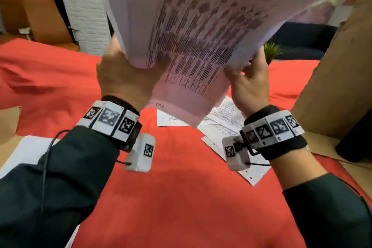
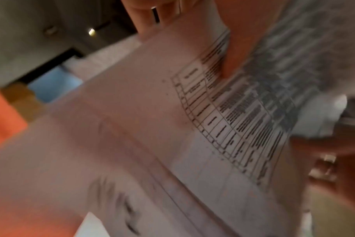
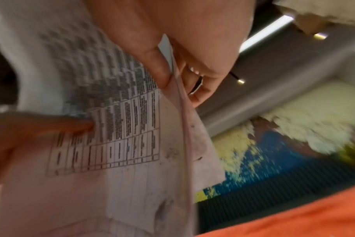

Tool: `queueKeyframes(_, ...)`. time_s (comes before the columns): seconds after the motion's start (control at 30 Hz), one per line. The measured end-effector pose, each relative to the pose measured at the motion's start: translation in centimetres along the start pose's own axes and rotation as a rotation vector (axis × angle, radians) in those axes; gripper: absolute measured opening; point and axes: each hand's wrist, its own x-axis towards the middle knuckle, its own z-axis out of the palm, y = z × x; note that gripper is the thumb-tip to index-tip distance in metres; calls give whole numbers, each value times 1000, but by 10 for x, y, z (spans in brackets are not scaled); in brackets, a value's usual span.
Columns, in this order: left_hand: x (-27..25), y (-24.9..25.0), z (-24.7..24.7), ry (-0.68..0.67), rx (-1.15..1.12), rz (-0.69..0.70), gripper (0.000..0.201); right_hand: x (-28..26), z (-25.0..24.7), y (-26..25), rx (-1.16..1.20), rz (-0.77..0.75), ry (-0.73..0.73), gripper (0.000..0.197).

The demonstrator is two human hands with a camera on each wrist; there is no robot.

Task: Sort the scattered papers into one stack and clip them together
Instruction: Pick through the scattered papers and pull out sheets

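Being held aloft is a sheaf of papers point(image 1: 201, 32) (printed tables), pinched between left hand point(image 1: 122, 80) fingers and right hand point(image 1: 249, 84) fingers.

Both arms reach forward and up from dark green sleeves, each wrist wrapped in a black band carrying white blocks printed with black square markers. The left hand point(image 1: 120, 75) is raised with its back toward the head camera, fingers curled forward around what it grips, thumb point(image 2: 231, 48) pressed flat on the near face. The right hand point(image 1: 250, 84) is lifted alongside, well apart from the left, palm turned inward, its thumb point(image 3: 152, 64) and fingers point(image 3: 201, 89) pinching from opposite sides.
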Motion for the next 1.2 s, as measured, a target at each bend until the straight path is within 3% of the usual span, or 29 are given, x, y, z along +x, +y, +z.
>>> queueKeyframes(0.1, -1, 1, -3, -35, 266, 103, 58, -8, 8, -13, -190, -126, 13, 41)
queueKeyframes(0.23, -18, 6, -2, -109, 411, 211, 49, -20, 22, -17, -198, -188, -56, 32)
queueKeyframes(0.33, -20, -3, -5, -130, 229, 315, 48, -27, 25, -14, -107, -112, -68, 38)
queueKeyframes(0.47, -23, -36, -7, -285, -118, 141, 57, -51, 18, 6, 26, 21, -70, 62)
queueKeyframes(0.57, -29, -54, -2, -366, -243, 56, 34, -66, 17, 17, 55, 134, -35, 54)
queueKeyframes(0.67, -28, -41, 4, -317, -294, 90, 30, -59, 24, 7, 12, 105, 15, 38)
queueKeyframes(0.77, -14, -18, 4, -297, -501, 113, 44, -41, 24, -9, 97, 75, 35, 34)
queueKeyframes(0.83, -4, -18, 1, -293, -669, 40, 61, -33, 19, -11, 156, 149, 56, 42)
queueKeyframes(0.87, -1, -23, 0, -287, -709, -3, 59, -32, 16, -8, 185, 205, 77, 48)
queueKeyframes(0.93, -4, -33, 2, -321, -671, -79, 44, -35, 14, 1, 207, 293, 81, 49)
queueKeyframes(1.03, -12, -36, 9, -343, -508, -63, 19, -39, 24, 4, 107, 263, -4, 36)
queueKeyframes(1.13, -2, -24, 5, -242, -537, 4, 20, -29, 26, -5, 118, 159, 13, 26)
queueKeyframes(1.2, 4, -29, 0, -275, -595, 29, 26, -26, 22, -5, 202, 180, 25, 28)
